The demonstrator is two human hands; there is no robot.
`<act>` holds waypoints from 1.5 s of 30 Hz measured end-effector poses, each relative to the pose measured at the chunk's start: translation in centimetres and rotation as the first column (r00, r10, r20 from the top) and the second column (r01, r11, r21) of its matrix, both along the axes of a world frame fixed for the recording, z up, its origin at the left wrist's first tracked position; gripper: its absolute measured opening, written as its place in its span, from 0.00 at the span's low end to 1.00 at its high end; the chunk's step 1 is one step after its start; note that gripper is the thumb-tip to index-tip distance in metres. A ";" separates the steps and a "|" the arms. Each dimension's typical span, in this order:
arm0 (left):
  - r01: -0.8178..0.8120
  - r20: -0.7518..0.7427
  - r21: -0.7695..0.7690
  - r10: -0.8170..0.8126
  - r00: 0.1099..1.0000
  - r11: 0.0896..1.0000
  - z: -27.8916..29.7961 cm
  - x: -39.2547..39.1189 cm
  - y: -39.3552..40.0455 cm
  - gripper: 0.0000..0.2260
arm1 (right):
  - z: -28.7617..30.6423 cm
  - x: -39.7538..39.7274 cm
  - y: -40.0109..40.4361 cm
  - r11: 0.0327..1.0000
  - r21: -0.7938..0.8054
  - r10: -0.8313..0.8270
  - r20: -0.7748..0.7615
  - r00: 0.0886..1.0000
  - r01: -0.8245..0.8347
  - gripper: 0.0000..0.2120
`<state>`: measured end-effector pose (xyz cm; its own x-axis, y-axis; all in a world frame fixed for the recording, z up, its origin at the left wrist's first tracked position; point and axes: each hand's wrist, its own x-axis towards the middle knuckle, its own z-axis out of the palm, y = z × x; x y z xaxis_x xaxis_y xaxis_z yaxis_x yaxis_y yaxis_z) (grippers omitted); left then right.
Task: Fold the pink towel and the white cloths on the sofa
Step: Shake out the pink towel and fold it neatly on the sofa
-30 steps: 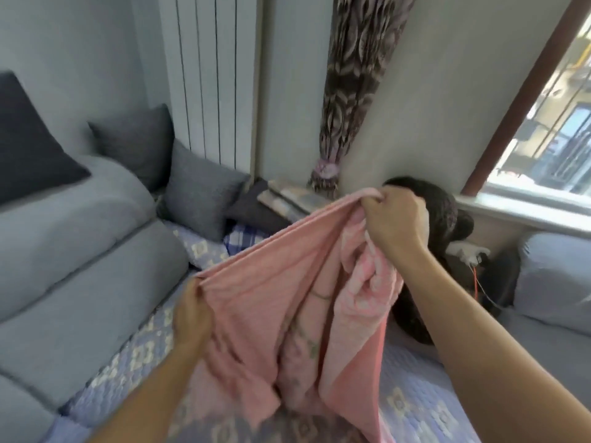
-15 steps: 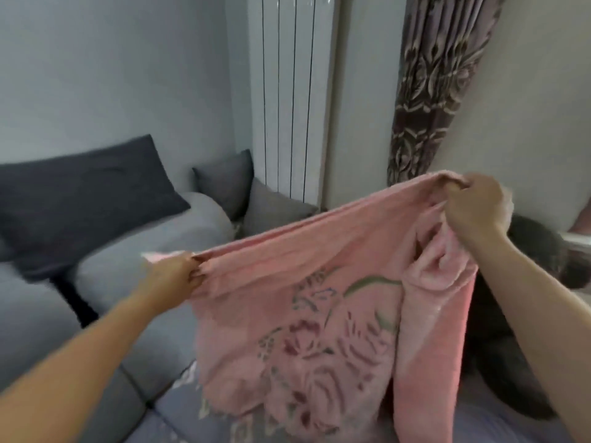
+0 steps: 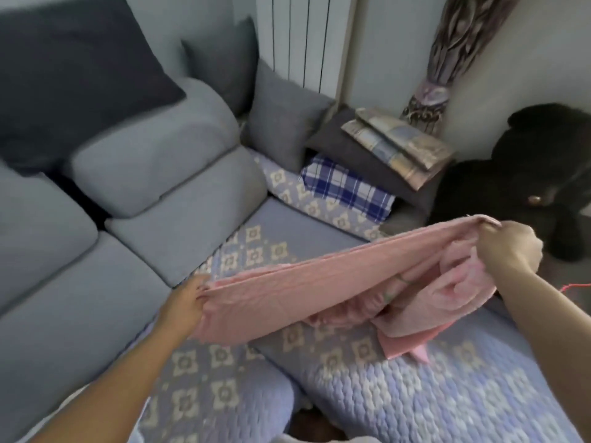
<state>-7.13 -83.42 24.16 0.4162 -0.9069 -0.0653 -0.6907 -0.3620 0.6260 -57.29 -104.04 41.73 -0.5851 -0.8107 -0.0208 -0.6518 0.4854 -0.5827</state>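
Pink towel [image 3: 287,292], stretched out over sofa [image 3: 192,199].
Top edge taut, tilted up to the right; right end bunched in loose folds, lower corner resting on the quilted seat cover [image 3: 399,394].

Both forearms run out past the bottom edge. The pink towel [image 3: 313,292] hides its own floral print in bunched folds near the right hand [image 3: 508,251]. The dark cushion [image 3: 73,68] at the sofa's back is blurred — the black shape [image 3: 527,174] at the far right cannot be told.
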 end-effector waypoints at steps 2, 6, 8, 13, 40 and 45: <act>-0.069 0.032 0.146 0.065 0.997 0.987 -2.0 0.5 0.7 0.05 | -1.9 -0.5 1.3 0.997 0.075 -0.029 -0.008 1.000 0.030 0.16; -0.197 -0.127 0.294 0.243 0.962 0.935 -2.5 -1.8 0.4 0.14 | -5.0 -2.0 4.0 0.976 0.211 -0.032 -0.097 0.995 0.052 0.18; -0.060 -0.229 0.340 0.144 0.963 0.939 -0.4 -3.4 -0.7 0.20 | -6.2 -2.5 5.5 0.960 0.277 0.096 -0.179 0.979 -0.044 0.16; 0.305 -0.398 0.136 -0.230 0.888 0.943 6.5 -11.0 -3.4 0.16 | -6.5 0.1 9.4 0.533 0.622 0.832 -0.260 0.491 -0.574 0.14; -0.014 -0.720 -0.097 -0.061 0.691 0.995 8.8 -23.2 -0.2 0.12 | -7.0 7.0 16.6 0.551 0.080 0.727 0.444 0.525 -0.831 0.24; 0.319 -0.371 -0.255 -0.397 0.840 0.913 9.0 -24.8 1.0 0.08 | -6.9 7.5 17.4 0.562 0.022 0.740 0.435 0.514 -0.827 0.25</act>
<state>-31.91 -82.42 33.15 0.0315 -0.9993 0.0190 -0.4199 0.0040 0.9076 -49.84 -86.63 34.78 0.3745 -0.8804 -0.2910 -0.6037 0.0067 -0.7972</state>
